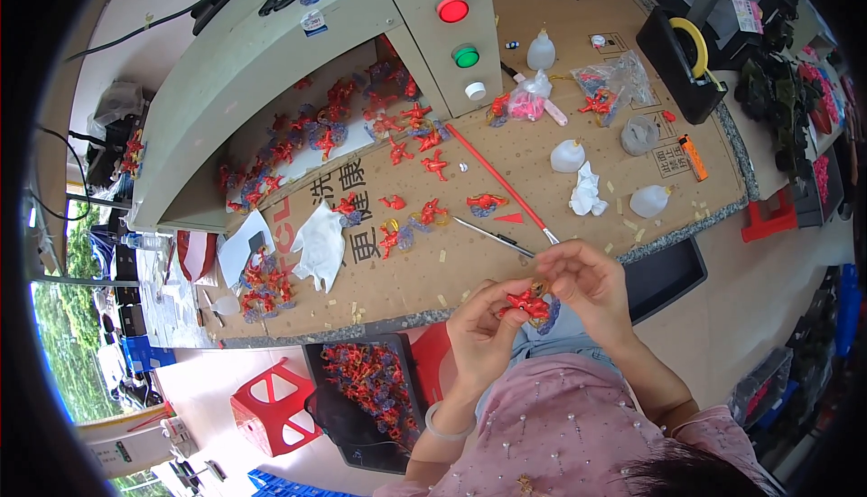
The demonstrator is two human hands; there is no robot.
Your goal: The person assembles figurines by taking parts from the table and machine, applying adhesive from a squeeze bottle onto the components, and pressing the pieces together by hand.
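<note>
A small red toy figure [527, 305] with yellow and purple-blue see-through parts is held up above my lap, just off the table's front edge. My left hand [480, 330] pinches its red body between thumb and fingers. Close against its other side, my right hand [591, 291] has its fingers bent round the figure's yellow and purple part; the fingertips partly hide their hold. On the cardboard-covered table [397, 267] ahead lie several similar figures, among them a red one [488, 201], next to a thin pen-like tool [492, 237] and a long red-handled brush [497, 174].
A grey arched machine [217, 90] with a red button [452, 9] and a green button [466, 56] stands at the back left, figures inside it. White squeeze bottles [567, 156] and an orange cutter [694, 158] are at right. A dark crate [361, 456] of figures and a red stool [257, 407] stand below left.
</note>
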